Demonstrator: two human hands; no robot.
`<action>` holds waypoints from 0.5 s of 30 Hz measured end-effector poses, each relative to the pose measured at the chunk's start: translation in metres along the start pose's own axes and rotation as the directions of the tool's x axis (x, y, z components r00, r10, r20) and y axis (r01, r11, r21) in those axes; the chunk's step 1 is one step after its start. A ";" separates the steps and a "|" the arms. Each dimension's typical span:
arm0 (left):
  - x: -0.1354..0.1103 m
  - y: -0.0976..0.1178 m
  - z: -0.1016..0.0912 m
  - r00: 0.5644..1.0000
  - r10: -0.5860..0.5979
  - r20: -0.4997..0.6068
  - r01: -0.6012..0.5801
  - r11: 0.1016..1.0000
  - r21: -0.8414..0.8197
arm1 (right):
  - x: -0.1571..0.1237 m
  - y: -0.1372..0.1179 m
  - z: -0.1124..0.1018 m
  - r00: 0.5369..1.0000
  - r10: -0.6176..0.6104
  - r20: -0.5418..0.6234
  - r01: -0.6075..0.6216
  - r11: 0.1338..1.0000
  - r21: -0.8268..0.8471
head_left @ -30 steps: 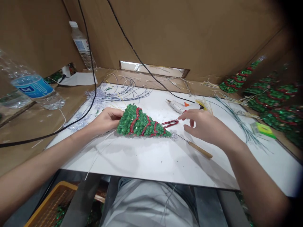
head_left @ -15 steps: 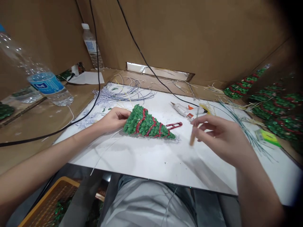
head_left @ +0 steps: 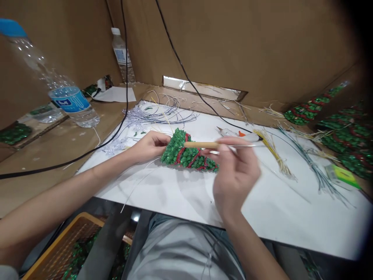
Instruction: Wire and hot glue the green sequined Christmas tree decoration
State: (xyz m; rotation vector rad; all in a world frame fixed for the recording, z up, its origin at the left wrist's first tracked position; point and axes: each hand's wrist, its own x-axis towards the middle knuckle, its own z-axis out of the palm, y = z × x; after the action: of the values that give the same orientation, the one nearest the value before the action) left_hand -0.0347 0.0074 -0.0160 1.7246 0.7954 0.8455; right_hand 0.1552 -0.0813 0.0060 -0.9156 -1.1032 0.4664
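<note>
A green beaded Christmas tree (head_left: 183, 152) with red garland lines lies on its side on the white board (head_left: 180, 194). My left hand (head_left: 148, 146) grips its wide base, fingers curled on it. My right hand (head_left: 234, 175) is closed on an awl with a wooden handle (head_left: 201, 145), held level above the tree, metal tip pointing right. The tree's narrow tip is hidden behind my right hand.
A white glue gun (head_left: 243, 136) lies behind my right hand. Bundles of yellow and green wires (head_left: 291, 155) spread at right, loose wires (head_left: 163, 111) at the back. Finished trees (head_left: 309, 107) are stacked at right. Water bottles (head_left: 68, 99) stand at left; a black cable (head_left: 87, 151) crosses.
My right hand picked the awl up off the board and brought it left over the tree. The red snips are now hidden behind it. The camera shifted slightly.
</note>
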 end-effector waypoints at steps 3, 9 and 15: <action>0.000 0.000 0.000 1.000 0.007 -0.003 -0.007 1.000 -0.012 | -0.002 0.001 0.003 0.994 0.019 0.104 -0.019 1.000 -0.009; -0.001 -0.001 -0.001 1.000 0.001 -0.012 -0.001 0.998 0.063 | -0.001 -0.002 0.002 0.986 -0.120 -0.117 0.125 0.992 0.029; -0.002 -0.001 -0.001 1.000 0.001 -0.004 -0.001 1.000 0.028 | -0.003 -0.001 0.005 0.997 -0.075 0.034 0.073 0.996 0.059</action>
State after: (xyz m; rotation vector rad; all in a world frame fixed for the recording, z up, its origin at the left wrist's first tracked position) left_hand -0.0364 0.0066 -0.0173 1.7484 0.8127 0.8421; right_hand 0.1498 -0.0819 0.0059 -0.8155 -1.1472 0.4529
